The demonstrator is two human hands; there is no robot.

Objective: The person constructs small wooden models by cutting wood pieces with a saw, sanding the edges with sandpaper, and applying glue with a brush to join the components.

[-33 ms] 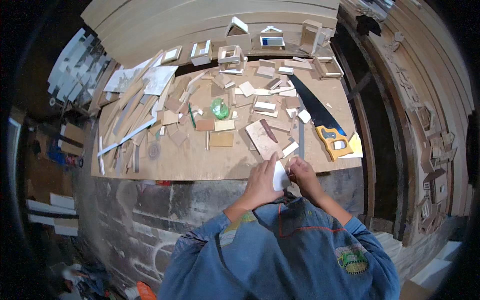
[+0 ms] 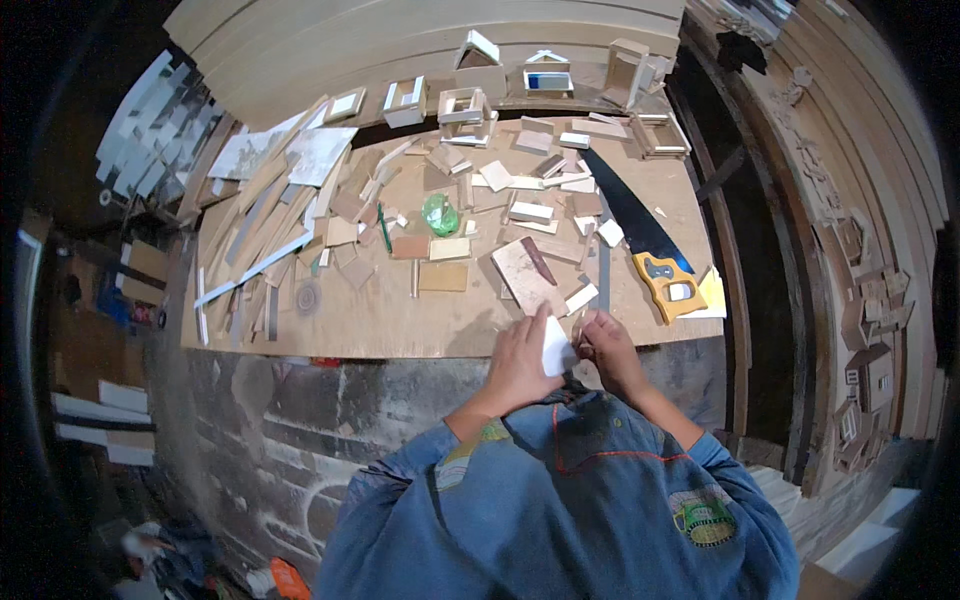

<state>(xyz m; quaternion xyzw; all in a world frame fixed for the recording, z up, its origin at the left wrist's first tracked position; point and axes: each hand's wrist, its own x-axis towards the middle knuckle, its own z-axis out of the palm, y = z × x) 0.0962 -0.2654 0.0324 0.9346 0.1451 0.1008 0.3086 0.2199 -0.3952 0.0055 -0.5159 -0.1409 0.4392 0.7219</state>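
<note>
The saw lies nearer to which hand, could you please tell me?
Right. The right hand is to the lower left of the saw's handle; the left hand is farther left, beyond the right one.

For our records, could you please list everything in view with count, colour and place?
Bench: 1, tan, centre
Saw: 1, black and yellow, right
Strips: many, tan and grey, left
Offcuts: many, tan and white, centre
Stick: 1, green, centre
Lump: 1, green, centre
Sheets: 2, whitish, back left
Frames: several, tan and white, back
Models: several, brown, far right
Boards: several, tan, behind bench
Held piece: 1, white, lower centre
Shirt: 1, blue, bottom
Left hand: 1, bare, holding piece
Right hand: 1, bare, beside it
</note>
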